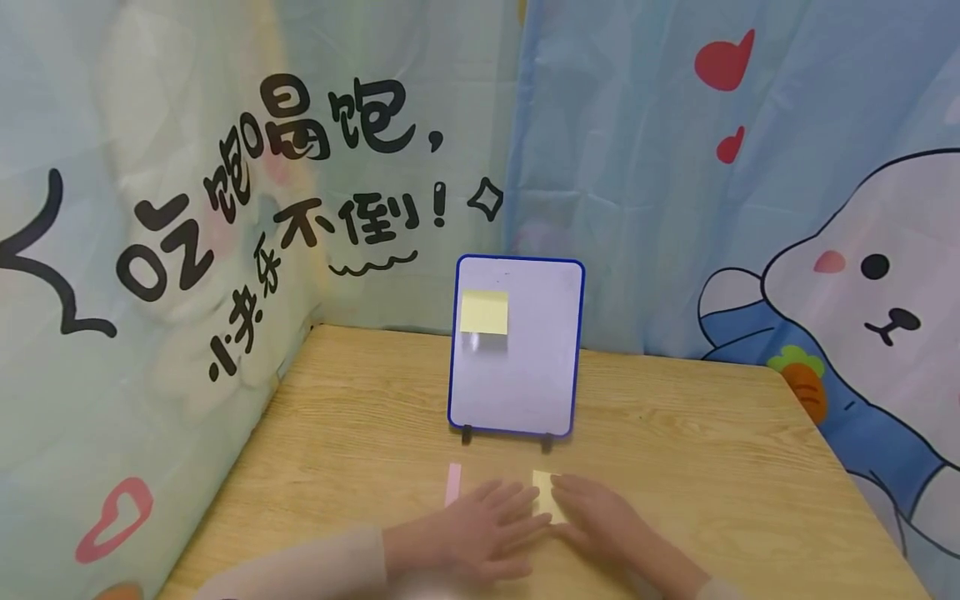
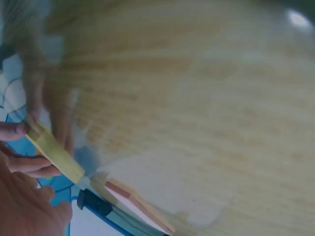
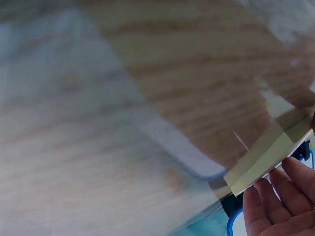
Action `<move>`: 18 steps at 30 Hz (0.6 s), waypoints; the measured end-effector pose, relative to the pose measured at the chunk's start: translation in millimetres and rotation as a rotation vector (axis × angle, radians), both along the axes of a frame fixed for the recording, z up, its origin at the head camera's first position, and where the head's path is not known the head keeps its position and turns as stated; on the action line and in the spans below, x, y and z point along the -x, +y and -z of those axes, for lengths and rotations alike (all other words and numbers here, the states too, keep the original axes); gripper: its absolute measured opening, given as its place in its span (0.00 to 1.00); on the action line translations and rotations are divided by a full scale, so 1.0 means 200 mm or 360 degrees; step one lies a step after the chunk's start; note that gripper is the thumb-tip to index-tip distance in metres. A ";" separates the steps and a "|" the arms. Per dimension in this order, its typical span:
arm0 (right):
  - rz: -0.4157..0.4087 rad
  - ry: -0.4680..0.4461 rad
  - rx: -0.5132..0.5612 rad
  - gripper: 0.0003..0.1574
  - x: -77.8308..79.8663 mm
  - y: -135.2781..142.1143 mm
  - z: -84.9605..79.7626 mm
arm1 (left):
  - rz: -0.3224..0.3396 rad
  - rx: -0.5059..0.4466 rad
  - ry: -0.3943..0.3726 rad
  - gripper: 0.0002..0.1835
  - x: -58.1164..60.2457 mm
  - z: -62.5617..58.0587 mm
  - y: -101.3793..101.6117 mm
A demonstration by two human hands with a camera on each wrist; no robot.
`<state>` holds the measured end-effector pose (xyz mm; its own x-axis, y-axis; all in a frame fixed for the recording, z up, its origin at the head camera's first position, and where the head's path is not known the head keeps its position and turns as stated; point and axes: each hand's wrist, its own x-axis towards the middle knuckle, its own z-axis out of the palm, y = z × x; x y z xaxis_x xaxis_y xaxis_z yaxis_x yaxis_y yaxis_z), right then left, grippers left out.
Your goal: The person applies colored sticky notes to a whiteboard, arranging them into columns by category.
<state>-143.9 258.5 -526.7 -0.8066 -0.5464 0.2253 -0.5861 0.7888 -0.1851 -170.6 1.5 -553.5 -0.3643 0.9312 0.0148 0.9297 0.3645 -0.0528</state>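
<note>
A pad of pale yellow sticky notes (image 1: 546, 493) lies on the table between the two hands. My right hand (image 1: 603, 521) holds it at its right side, fingers at the far end and thumb at the near end. In the right wrist view, fingers (image 3: 285, 196) run along the edge of the pad (image 3: 261, 160). My left hand (image 1: 487, 533) is held with fingers extended, fingertips right at the pad's left edge. Beside the left hand lies a narrow pink sticky-note pad (image 1: 453, 482), its near end hidden by that hand.
Behind the hands, a blue-framed whiteboard (image 1: 525, 375) leans upright on black feet (image 1: 547, 444). A yellow sticky note (image 1: 484, 312) is stuck on its upper left. The wooden table (image 1: 360, 417) meets printed curtains (image 1: 622, 208) at the back and left.
</note>
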 end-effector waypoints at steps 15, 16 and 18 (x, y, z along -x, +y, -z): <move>-0.0079 -0.0104 0.0120 0.15 0.06 0.02 -0.04 | 0.0095 0.0019 0.0022 0.36 -0.02 -0.07 -0.03; -0.0093 -0.0087 0.0127 0.12 0.06 0.02 -0.04 | 0.0111 0.0018 0.0042 0.36 -0.02 -0.08 -0.03; -0.0124 -0.0033 0.0148 0.07 0.07 0.03 -0.04 | 0.0154 0.0010 0.0076 0.36 -0.01 -0.09 -0.02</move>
